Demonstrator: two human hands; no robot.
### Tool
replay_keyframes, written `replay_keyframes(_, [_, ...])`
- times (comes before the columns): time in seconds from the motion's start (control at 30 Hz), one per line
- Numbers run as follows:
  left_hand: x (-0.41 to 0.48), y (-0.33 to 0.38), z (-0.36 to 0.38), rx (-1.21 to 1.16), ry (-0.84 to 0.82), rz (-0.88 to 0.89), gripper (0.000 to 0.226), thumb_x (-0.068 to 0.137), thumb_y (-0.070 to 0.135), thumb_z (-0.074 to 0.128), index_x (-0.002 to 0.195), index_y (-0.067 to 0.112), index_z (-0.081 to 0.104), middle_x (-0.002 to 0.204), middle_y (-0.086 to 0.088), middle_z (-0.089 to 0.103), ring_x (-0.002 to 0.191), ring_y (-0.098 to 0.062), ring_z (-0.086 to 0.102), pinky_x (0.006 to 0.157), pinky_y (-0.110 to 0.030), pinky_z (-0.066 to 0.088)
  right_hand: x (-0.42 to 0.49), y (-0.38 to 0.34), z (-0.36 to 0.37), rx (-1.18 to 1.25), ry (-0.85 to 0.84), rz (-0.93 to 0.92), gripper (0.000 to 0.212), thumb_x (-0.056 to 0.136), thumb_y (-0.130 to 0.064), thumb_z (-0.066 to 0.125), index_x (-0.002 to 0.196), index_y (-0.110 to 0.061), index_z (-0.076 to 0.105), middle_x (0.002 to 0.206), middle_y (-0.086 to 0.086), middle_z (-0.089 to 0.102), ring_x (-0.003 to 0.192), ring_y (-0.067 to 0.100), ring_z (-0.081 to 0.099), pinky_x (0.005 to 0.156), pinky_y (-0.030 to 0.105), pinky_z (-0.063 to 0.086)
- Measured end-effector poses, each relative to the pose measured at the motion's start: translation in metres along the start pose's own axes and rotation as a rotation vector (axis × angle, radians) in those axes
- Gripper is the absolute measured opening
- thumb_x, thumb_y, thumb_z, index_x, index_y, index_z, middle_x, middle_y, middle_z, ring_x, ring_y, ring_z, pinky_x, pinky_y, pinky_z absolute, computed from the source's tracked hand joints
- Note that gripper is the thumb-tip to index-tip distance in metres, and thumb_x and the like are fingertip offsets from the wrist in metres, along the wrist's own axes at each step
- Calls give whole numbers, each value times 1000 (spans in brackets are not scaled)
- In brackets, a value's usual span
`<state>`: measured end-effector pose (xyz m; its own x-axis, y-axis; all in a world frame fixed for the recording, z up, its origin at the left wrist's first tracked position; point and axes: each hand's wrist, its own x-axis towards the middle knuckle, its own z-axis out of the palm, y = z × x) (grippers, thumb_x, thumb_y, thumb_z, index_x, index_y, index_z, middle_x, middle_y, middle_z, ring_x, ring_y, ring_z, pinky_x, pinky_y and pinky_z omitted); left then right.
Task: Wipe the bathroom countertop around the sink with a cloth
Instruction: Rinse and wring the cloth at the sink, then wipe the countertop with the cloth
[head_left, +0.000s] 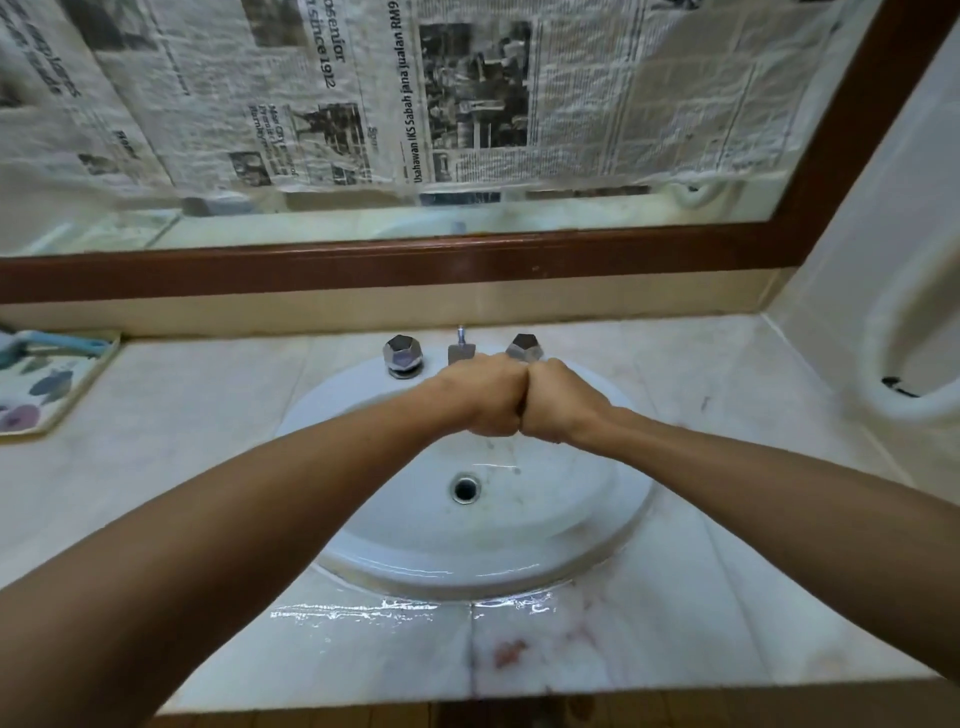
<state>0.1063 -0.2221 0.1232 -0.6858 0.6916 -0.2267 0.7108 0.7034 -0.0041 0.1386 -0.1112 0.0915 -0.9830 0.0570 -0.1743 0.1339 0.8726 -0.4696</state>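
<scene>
The pale marble countertop (691, 644) surrounds a round white sink (467, 574) with a drain (466, 487). A wet streak (395, 609) shines on the counter just in front of the sink's rim. My left hand (483, 400) and my right hand (563, 408) are both curled into fists. They press knuckle to knuckle above the back of the basin, just in front of the faucet spout (461, 352). No cloth shows in either fist or anywhere in view.
Two chrome tap knobs (402, 356) (524, 347) flank the spout. A patterned tray (47, 387) holding a blue item sits at the counter's far left. A wood-framed mirror (467, 260) covered with newspaper stands behind. A white fixture (909, 358) hangs on the right wall.
</scene>
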Motion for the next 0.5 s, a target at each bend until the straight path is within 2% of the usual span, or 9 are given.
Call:
replay_keyframes(0.03, [1, -3, 0, -54, -20, 20, 8, 86, 12, 53, 80, 16, 55, 70, 4, 40, 74, -21, 47, 49, -25, 31, 1, 1, 2, -35, 20, -23, 16, 69, 2, 57, 84, 0, 63, 81, 14, 66, 65, 27, 63, 52, 32, 49])
replay_keyframes(0.07, [4, -7, 2, -106, -50, 34, 19, 86, 11, 55, 70, 19, 50, 67, 5, 42, 71, -18, 46, 49, -22, 31, 2, 1, 3, -71, 34, -47, 20, 69, -1, 59, 88, -2, 66, 92, 14, 68, 70, 28, 64, 55, 33, 51])
replay_keyframes(0.17, [10, -18, 8, -299, -122, 9, 27, 82, 8, 62, 60, 21, 52, 62, 4, 53, 63, -16, 52, 51, -23, 41, 5, 1, 8, -176, 61, -129, 23, 72, -16, 67, 95, -12, 70, 107, 11, 68, 81, 28, 65, 62, 33, 56])
replay_keyframes(0.27, [17, -25, 18, -421, -182, -25, 22, 79, 7, 66, 60, 14, 57, 56, 0, 55, 52, -16, 53, 52, -24, 45, 0, 0, 10, -245, 81, -138, 19, 76, -27, 69, 91, -17, 68, 102, 7, 66, 81, 27, 62, 62, 31, 52])
replay_keyframes(0.37, [16, -21, 26, -376, -143, 33, 25, 79, 16, 68, 58, 14, 55, 54, 0, 54, 49, -16, 55, 50, -24, 44, -13, -1, 8, -344, 70, -70, 17, 77, -25, 67, 91, -17, 64, 87, 5, 61, 72, 26, 57, 56, 30, 46])
replay_keyframes(0.43, [9, -13, 36, -214, -62, 118, 19, 77, 26, 68, 67, 15, 57, 62, -1, 57, 62, -22, 59, 55, -29, 46, -27, 5, 9, -304, 32, 9, 17, 76, -18, 64, 93, -14, 63, 81, 4, 56, 68, 25, 58, 52, 31, 47])
replay_keyframes(0.5, [1, -5, 52, -115, 30, 219, 20, 78, 35, 66, 87, 17, 62, 80, -4, 64, 77, -26, 61, 61, -31, 46, -44, 19, 14, -143, -28, 83, 12, 74, -13, 64, 86, -12, 61, 77, 7, 60, 58, 24, 61, 47, 31, 52])
